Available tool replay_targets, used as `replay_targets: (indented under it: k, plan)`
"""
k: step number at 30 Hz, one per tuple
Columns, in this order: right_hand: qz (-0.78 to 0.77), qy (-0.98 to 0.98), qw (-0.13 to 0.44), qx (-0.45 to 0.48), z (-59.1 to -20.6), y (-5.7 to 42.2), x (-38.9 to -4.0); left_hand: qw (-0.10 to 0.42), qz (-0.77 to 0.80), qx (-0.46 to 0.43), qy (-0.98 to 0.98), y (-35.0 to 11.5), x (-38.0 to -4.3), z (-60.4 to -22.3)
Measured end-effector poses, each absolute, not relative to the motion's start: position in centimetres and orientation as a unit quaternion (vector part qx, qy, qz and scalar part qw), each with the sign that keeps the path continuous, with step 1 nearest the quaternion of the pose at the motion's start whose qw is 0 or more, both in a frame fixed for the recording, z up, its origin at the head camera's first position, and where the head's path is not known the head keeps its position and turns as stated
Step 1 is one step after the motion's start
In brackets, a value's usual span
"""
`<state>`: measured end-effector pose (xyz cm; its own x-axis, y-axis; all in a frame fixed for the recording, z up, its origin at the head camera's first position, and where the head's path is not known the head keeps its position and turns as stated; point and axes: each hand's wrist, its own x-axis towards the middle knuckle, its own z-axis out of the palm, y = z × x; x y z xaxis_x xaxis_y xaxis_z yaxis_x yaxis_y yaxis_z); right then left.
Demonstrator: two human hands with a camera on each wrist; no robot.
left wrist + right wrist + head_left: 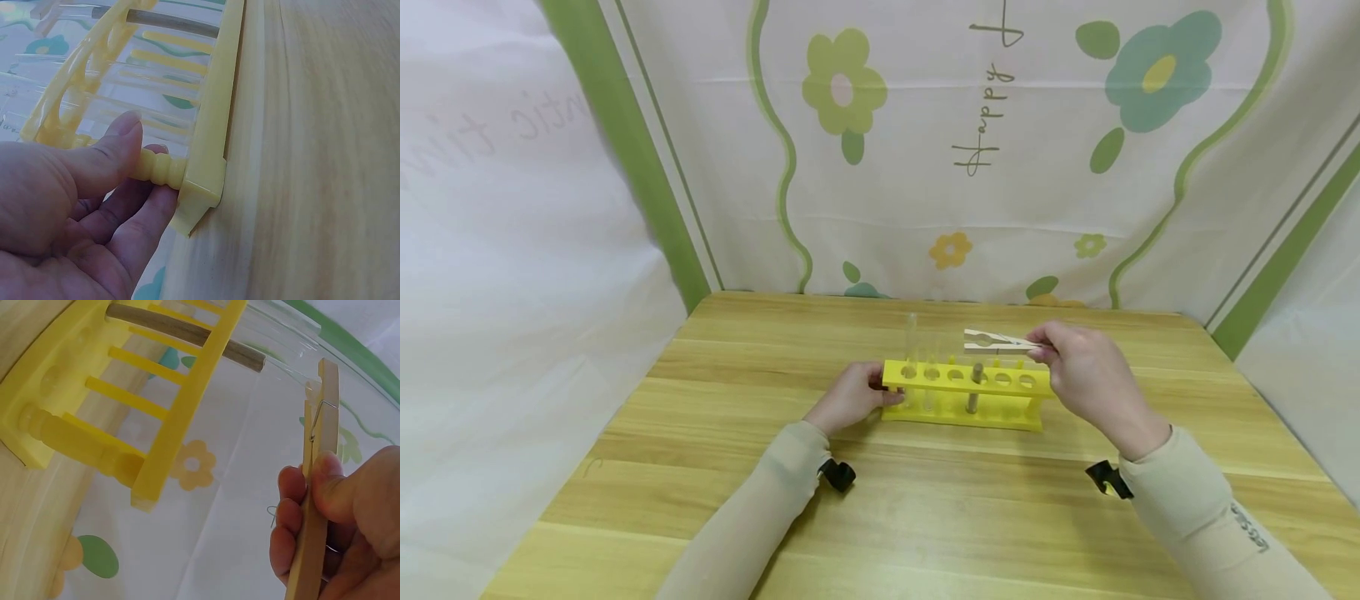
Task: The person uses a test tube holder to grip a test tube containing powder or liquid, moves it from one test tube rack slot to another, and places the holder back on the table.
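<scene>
My left hand [852, 397] grips the left end post of a yellow test tube rack [961, 422], thumb and fingers around the ridged post [161, 167] in the left wrist view. Two clear test tubes [912, 342] stand in the holes nearest that hand. Around the rack's middle stands a clear tube with a dark brown filling [245, 355]. Above the rack, my right hand [1093, 379] holds a wooden test tube clamp [326, 425] by its handle. The clamp's jaws point left and overlap the clear upper end of the dark-filled tube in the right wrist view.
The rack stands on a wood-grain table [925, 517]. Behind it hangs a white cloth [895, 192] printed with flowers and green lines, with more cloth along both sides. Black straps [837, 475] sit at both wrists.
</scene>
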<state>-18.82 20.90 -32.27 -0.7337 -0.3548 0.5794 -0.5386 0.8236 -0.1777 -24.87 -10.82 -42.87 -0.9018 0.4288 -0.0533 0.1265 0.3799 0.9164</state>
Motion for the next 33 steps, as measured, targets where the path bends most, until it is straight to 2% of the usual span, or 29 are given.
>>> replay_targets:
  k: [16,33]
  plan:
    - [0.186,-0.931,0.219,0.227,-33.6,21.0,-19.1,0.142,0.522,0.168,0.824,-10.7,-24.8,-42.6]
    - [0.177,-0.936,0.197,0.233,-35.4,20.7,-19.3,0.145,0.526,0.164,0.822,-10.7,-24.9,-42.8]
